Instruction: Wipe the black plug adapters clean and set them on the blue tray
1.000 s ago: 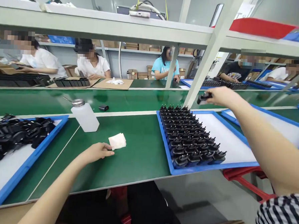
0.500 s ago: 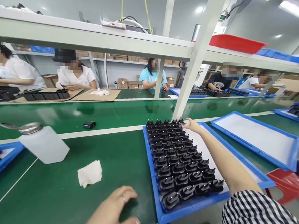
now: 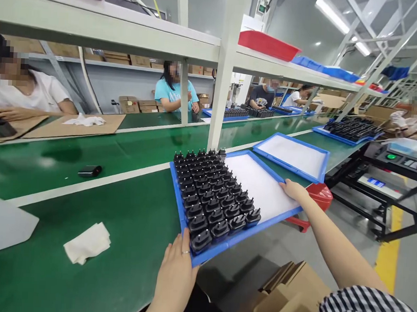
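A blue tray (image 3: pixel 232 242) with a white lining lies on the green bench and juts past its near edge. Rows of black plug adapters (image 3: pixel 213 203), pins upward, fill its left part; white lining shows on the right. At the near left corner, my left hand (image 3: pixel 179 268) is closed on the rim, fingers along the outer side. My right hand (image 3: pixel 295 190) grips the tray's right rim, its fingertips partly hidden by the edge. A folded white cloth (image 3: pixel 87 243) lies to the left of the tray.
A second blue tray (image 3: pixel 324 166) stands beyond my right hand, above a red stool (image 3: pixel 320 197). A shelf post (image 3: pixel 224 68) rises behind the plugs. A black piece (image 3: pixel 90 170) sits on the green belt. Cardboard (image 3: pixel 288 297) is below the bench. Co-workers sit across the belt.
My right hand has left the far row of plugs and come to the tray's right rim. My left hand has moved from above the bench onto the near corner. The view has swung right.
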A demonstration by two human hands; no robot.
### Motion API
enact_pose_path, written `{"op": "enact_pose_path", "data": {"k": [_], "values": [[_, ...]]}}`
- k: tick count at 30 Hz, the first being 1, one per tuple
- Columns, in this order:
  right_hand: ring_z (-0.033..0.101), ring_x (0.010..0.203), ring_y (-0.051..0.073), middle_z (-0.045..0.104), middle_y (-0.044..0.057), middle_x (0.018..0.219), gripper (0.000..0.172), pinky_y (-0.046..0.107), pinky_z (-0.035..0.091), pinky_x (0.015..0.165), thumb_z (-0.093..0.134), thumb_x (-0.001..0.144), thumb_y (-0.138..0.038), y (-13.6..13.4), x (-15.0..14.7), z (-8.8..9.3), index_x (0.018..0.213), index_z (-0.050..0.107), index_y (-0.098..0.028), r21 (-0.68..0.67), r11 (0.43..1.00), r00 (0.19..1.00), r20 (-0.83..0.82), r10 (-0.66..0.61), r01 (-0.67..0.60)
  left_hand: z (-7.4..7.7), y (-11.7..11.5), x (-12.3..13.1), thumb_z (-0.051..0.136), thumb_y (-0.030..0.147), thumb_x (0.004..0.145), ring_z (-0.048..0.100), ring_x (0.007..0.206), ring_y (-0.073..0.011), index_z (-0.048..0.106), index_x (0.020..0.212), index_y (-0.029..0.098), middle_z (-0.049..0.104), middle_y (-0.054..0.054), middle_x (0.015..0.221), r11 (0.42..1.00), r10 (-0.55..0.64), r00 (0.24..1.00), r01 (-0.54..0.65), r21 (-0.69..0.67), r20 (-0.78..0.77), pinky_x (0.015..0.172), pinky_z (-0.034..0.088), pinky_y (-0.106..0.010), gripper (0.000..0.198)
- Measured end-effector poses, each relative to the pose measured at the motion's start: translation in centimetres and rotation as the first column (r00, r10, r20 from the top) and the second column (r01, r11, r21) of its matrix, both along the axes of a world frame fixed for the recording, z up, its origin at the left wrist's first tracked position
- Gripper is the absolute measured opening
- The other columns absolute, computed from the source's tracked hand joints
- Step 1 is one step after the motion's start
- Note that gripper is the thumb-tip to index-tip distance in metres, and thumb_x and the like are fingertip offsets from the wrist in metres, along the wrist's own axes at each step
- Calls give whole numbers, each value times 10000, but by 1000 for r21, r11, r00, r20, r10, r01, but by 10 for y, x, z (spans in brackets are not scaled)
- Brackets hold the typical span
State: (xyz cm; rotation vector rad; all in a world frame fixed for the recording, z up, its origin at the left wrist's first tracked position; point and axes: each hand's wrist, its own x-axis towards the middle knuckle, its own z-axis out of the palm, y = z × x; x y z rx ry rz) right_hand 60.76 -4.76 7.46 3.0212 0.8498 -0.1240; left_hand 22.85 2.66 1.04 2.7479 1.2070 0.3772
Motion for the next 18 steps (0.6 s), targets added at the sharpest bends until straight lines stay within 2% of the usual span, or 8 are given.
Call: {"op": "enact_pose_path", "data": {"k": [3, 6, 9, 12, 15, 18], "values": [[496, 896, 230, 535, 165, 953, 275, 299, 360, 732, 317, 785, -281, -31, -14, -1, 889, 482, -88, -10, 1000, 999, -38, 15, -15, 19, 10, -10, 458, 127, 678, 415, 999, -208, 318, 1162, 60, 453, -125, 1089, 999, 36, 992, -36, 9, -123, 868, 320, -343, 507], [510, 872, 215, 542, 154, 939, 252, 276, 373, 713, 291, 784, -258, -67, -39, -6, 840, 480, -102, -5, 1000, 997, -69, -25, 25, 34, 28, -19, 470, 165, 695, 454, 943, -198, 316, 1174, 92, 477, -104, 1065, 1000, 1, 981, -6, -21, -196, 846, 335, -316, 508], [534, 809, 206, 562, 143, 876, 233, 271, 399, 661, 275, 776, -245, -102, -73, -9, 772, 471, -119, 0, 996, 990, -112, -88, 89, 41, 51, -24, 458, 221, 718, 473, 910, -190, 310, 1180, 136, 480, -80, 1064, 999, -34, 973, 27, -34, -227, 790, 371, -279, 493], [561, 655, 170, 580, 88, 715, 219, 242, 422, 549, 279, 766, -262, -128, -111, -7, 690, 451, -151, 19, 991, 970, -205, -129, 136, 44, 78, -21, 433, 280, 729, 478, 901, -199, 330, 1161, 179, 471, -60, 1075, 1000, 0, 977, -2, -11, -213, 719, 403, -265, 456], [523, 441, 134, 525, 23, 517, 234, 220, 385, 388, 256, 770, -300, -143, -154, -1, 677, 419, -160, 77, 964, 874, -445, -194, 253, 48, 107, -12, 374, 357, 742, 503, 847, -227, 416, 1068, 208, 494, -54, 1038, 998, 58, 983, -54, 28, -176, 638, 421, -291, 360], [465, 327, 117, 474, -17, 411, 251, 209, 334, 325, 236, 776, -313, -145, -201, -1, 690, 416, -161, 95, 936, 761, -613, -214, 340, 56, 134, 3, 339, 396, 741, 523, 773, -264, 473, 971, 173, 549, -87, 901, 994, 100, 980, -91, 62, -172, 596, 416, -336, 347]]}}
